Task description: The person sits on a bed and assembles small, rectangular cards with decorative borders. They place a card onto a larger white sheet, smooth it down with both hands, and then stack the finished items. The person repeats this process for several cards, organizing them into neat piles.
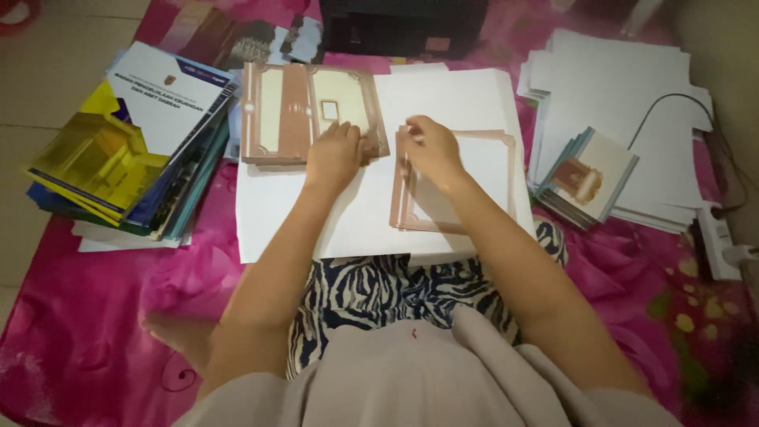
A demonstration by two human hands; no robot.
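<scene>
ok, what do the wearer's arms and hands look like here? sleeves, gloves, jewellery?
Both forearms are bare up to the elbows. The left hand and right hand wear no gloves, and no rings, watch or bracelets show, though the picture is soft. Loose beige fabric, seemingly the top's sleeves, bunches near the upper arms at the frame's bottom.

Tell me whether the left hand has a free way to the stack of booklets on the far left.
Probably yes. The left hand rests on the brown cover, and the booklet stack lies just beyond it with nothing between.
</scene>
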